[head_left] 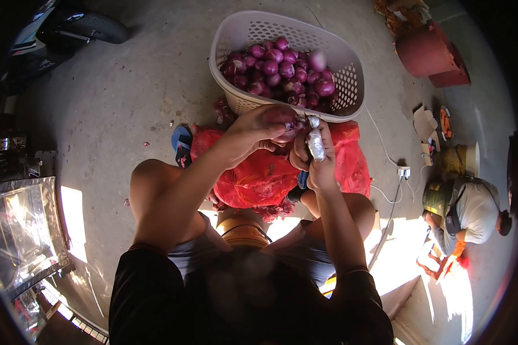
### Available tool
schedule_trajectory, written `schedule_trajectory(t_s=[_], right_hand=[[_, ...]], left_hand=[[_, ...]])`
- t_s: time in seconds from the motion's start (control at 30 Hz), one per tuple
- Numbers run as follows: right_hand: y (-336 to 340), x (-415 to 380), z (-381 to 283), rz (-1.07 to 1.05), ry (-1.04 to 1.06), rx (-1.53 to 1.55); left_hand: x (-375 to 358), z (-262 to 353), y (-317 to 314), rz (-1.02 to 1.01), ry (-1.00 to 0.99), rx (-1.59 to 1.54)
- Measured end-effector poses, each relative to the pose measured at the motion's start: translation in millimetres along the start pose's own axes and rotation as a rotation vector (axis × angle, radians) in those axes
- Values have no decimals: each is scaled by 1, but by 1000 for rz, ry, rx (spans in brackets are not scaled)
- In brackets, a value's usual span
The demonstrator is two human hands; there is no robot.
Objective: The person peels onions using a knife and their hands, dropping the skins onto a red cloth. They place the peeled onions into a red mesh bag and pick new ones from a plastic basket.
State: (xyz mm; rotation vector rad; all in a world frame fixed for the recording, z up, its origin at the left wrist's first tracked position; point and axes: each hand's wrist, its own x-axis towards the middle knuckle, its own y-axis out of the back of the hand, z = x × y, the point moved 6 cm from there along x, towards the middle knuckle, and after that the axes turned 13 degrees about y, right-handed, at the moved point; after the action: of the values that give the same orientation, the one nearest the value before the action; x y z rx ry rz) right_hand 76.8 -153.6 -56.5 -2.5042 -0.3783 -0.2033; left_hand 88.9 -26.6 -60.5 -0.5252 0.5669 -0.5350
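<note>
My left hand is closed around a large red onion, fingers wrapped over its side. Close against the onion's right end, my right hand is closed, with its fingertips at the onion's tip. A shiny silver wrapping runs along the fingers of that hand; I cannot tell what they grip. Beneath both hands lies a red mesh sack, with onion skins along its near edge. Just beyond, a pale plastic basket holds many peeled-looking purple onions.
A yellow bucket stands between my knees. A white plug with cables lies to the right. Further right, another person bends over near an orange-red item. A motorbike wheel is at upper left, a red container at upper right.
</note>
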Motion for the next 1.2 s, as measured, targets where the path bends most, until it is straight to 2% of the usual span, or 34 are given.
schedule_trajectory(t_s=[0.13,0.17,0.27,0.4,0.43,0.53,0.63,0.77,0.87,0.97,1.03,1.1,1.2], right_hand=[[3,1,-13,35,17,132],[5,2,-16,-26,33,179],[12,4,-25,-27,57,120],[11,1,-18,-165,-86,-34],[11,-3,-15,-188,-237,95],[12,-11,-14,-277,-461,-537],[16,-8,-20,-301,-457,-642],[38,-8,-10,-331,-403,-794],[13,0,-25,-289,-327,-783],[17,-4,-6,-214,-307,-574],[11,-7,0,-244,-310,-596],[12,-9,8,-227,-330,-542],[9,-7,11,-263,-255,-625]], left_hand=[[-7,-2,-4,-91,-20,-168],[-10,-2,-6,-115,-9,-229],[-18,0,-5,-142,14,-365],[-13,-9,7,-26,31,-350],[-12,-10,8,12,39,-324],[-12,-6,5,88,12,-208],[-7,-16,16,203,-2,-210],[-3,-19,21,188,-11,-316],[-1,-22,19,131,-17,-444],[0,-24,12,98,5,-502],[0,-23,9,74,8,-514],[-3,-16,4,130,-61,-439],[-2,-11,1,201,-142,-344]])
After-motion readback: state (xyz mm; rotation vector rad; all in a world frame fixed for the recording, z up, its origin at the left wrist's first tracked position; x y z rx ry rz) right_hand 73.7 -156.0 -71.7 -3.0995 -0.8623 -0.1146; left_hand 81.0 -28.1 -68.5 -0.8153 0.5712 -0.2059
